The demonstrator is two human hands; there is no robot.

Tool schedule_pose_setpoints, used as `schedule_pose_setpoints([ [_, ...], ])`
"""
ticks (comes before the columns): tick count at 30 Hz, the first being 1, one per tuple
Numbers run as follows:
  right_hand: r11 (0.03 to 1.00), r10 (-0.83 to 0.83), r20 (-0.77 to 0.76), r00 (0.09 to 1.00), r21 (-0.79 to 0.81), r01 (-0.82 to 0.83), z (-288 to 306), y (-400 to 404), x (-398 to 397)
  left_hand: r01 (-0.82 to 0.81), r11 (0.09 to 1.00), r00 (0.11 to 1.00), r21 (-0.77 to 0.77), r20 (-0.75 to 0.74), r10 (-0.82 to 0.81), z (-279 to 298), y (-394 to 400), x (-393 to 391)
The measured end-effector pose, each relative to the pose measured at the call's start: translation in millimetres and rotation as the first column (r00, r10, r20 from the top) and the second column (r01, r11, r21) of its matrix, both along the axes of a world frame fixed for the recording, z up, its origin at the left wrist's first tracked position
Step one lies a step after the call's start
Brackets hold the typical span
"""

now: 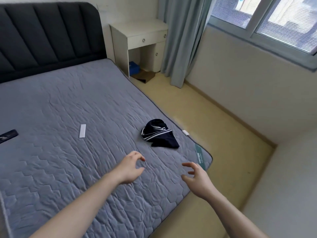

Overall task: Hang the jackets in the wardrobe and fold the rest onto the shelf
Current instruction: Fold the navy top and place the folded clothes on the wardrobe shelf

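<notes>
A crumpled dark navy garment with white stripes (159,133) lies on the grey quilted mattress (72,103), near its right edge. My left hand (131,167) hovers over the mattress just short of the garment, fingers curled and apart, holding nothing. My right hand (197,177) is above the mattress corner to the right, fingers spread and empty. Both hands are apart from the garment. No wardrobe or shelf is in view.
A white remote (82,131) and a dark flat object (7,135) lie on the mattress to the left. A white nightstand (139,43) stands beyond the bed beside a grey-blue curtain (181,40). Yellow floor (214,127) runs along the bed's right side under the window.
</notes>
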State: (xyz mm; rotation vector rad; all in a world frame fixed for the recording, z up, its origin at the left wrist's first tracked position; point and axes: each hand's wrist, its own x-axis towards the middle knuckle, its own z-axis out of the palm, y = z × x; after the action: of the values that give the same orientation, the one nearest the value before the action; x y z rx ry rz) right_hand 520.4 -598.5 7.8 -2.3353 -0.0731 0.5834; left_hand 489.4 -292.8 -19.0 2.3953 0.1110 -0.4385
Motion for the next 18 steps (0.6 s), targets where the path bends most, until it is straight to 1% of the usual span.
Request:
schedule_pose_setpoints([
  [4, 0.999, 0.023, -0.053, 0.998, -0.029, -0.025, -38, -10, 81, -0.061, 0.998, 0.998, -0.029, -0.030, 0.060, -18, -19, 57],
  [9, 0.992, 0.092, -0.134, 0.987, -0.075, -0.103, -103, -8, 189, -0.196, 0.981, 0.977, -0.005, -0.086, 0.195, -60, -25, 111],
  [12, 0.986, 0.131, -0.183, 0.974, -0.078, -0.148, -156, 0, 252, -0.284, 0.958, 0.952, 0.026, -0.108, 0.286, -99, -25, 139],
  [18, 0.986, 0.091, -0.252, 0.963, -0.116, -0.123, -285, 12, 355, -0.373, 0.925, 0.911, 0.072, -0.164, 0.379, -205, -27, 199],
])
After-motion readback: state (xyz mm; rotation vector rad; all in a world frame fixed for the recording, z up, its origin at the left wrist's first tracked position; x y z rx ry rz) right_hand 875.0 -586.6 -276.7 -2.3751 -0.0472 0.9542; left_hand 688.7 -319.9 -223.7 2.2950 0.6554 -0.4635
